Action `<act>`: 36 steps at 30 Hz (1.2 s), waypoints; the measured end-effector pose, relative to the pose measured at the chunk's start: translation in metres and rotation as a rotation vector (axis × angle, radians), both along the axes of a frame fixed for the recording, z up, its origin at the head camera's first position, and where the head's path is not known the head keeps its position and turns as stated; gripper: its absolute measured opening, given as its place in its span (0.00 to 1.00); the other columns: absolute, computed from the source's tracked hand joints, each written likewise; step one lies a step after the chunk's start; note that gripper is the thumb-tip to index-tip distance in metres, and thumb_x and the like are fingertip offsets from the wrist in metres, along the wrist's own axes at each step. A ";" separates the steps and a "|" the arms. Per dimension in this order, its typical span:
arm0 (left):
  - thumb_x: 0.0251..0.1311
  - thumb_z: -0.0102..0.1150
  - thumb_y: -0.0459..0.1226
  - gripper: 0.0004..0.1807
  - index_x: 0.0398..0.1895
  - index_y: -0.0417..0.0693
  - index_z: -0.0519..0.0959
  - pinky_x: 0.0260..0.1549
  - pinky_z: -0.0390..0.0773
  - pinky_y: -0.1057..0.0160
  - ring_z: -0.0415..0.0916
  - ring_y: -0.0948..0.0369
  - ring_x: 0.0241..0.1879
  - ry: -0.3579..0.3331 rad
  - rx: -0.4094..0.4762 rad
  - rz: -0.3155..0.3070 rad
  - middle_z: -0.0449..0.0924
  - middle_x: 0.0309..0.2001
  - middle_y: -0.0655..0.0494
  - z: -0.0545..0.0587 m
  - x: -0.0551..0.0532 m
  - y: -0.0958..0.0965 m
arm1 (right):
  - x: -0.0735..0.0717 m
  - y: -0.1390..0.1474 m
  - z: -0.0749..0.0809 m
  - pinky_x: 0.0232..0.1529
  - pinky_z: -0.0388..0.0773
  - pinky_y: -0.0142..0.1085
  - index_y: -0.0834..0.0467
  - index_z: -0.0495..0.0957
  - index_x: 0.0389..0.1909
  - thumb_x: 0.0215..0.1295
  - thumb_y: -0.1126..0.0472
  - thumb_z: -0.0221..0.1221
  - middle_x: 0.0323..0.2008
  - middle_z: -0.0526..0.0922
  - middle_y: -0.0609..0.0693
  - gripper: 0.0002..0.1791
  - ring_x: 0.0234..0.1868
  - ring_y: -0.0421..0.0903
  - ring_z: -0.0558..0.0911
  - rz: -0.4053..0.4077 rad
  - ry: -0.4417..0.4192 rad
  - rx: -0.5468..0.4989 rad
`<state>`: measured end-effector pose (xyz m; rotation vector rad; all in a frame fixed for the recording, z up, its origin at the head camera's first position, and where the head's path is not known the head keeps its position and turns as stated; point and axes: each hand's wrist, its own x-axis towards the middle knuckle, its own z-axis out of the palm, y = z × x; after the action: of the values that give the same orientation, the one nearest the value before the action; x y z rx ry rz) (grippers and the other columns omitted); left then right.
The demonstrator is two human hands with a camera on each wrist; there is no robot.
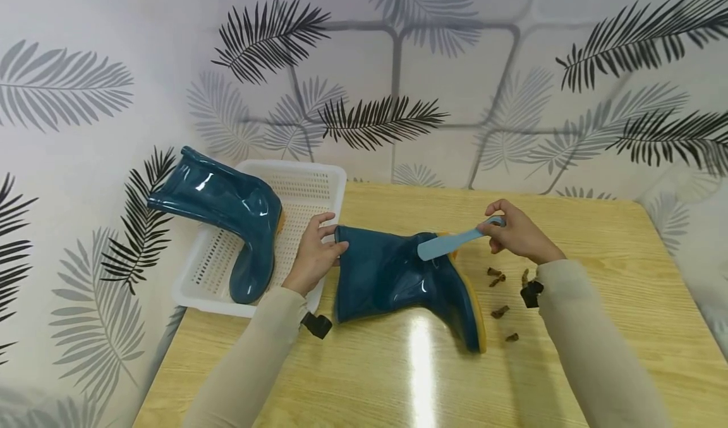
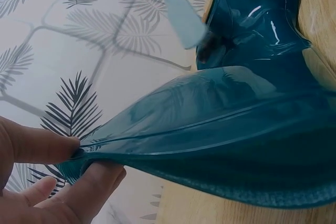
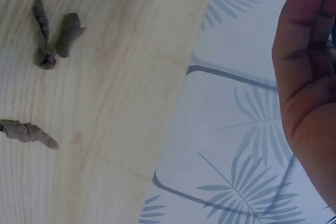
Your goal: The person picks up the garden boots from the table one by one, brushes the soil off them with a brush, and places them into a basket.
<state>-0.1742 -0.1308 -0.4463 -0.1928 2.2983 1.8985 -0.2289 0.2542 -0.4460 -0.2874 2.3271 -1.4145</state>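
Note:
A glossy dark teal rubber boot (image 1: 378, 270) with a yellow sole lies on its side on the table. At its open top my left hand (image 1: 315, 254) pinches the rim between thumb and fingers, lifting that edge into a fold in the left wrist view. My right hand (image 1: 514, 229) grips the handle of a light blue flat-bladed spatula (image 1: 440, 246). The blade lies over the boot near the heel. Close by its tip, a dark, blurred patch (image 2: 212, 48) shows in the left wrist view. In the right wrist view my right hand (image 3: 310, 82) appears at the edge, spatula out of sight.
At left a white plastic basket (image 1: 327, 184) holds a second teal boot (image 1: 253, 216), its shaft leaning over the side. Several brown clumps (image 1: 500, 312) are scattered on the wooden table (image 1: 614, 257) right of the sole. A leaf-patterned wall covering (image 1: 364, 67) borders the table behind.

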 end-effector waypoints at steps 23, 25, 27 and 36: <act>0.67 0.58 0.26 0.35 0.74 0.47 0.59 0.34 0.81 0.58 0.77 0.47 0.56 0.013 0.027 0.015 0.68 0.67 0.41 0.003 -0.003 -0.002 | 0.009 0.041 0.009 0.35 0.84 0.41 0.64 0.55 0.58 0.79 0.58 0.50 0.27 0.77 0.56 0.19 0.27 0.47 0.80 -0.110 0.056 0.026; 0.67 0.58 0.26 0.35 0.74 0.47 0.58 0.34 0.81 0.59 0.77 0.47 0.55 0.010 0.033 0.016 0.68 0.67 0.41 0.003 -0.003 -0.002 | 0.008 0.033 0.007 0.35 0.83 0.40 0.64 0.55 0.58 0.79 0.59 0.49 0.26 0.77 0.55 0.18 0.26 0.47 0.79 -0.094 0.061 0.017; 0.67 0.58 0.26 0.35 0.74 0.46 0.58 0.34 0.81 0.59 0.78 0.48 0.54 0.005 0.039 0.017 0.68 0.67 0.41 0.001 -0.002 -0.001 | 0.007 0.020 0.005 0.34 0.83 0.40 0.64 0.56 0.57 0.79 0.59 0.50 0.25 0.76 0.53 0.18 0.26 0.47 0.79 -0.068 0.052 0.007; 0.67 0.57 0.24 0.35 0.74 0.44 0.57 0.33 0.81 0.60 0.79 0.48 0.51 0.023 0.081 0.001 0.67 0.67 0.41 0.001 -0.001 0.002 | 0.007 -0.017 0.000 0.36 0.84 0.46 0.67 0.56 0.57 0.78 0.63 0.50 0.23 0.80 0.58 0.18 0.22 0.51 0.83 -0.008 0.016 0.030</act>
<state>-0.1750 -0.1290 -0.4457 -0.1631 2.2309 1.9997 -0.2224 0.2368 -0.4464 -0.2816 2.3629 -1.3850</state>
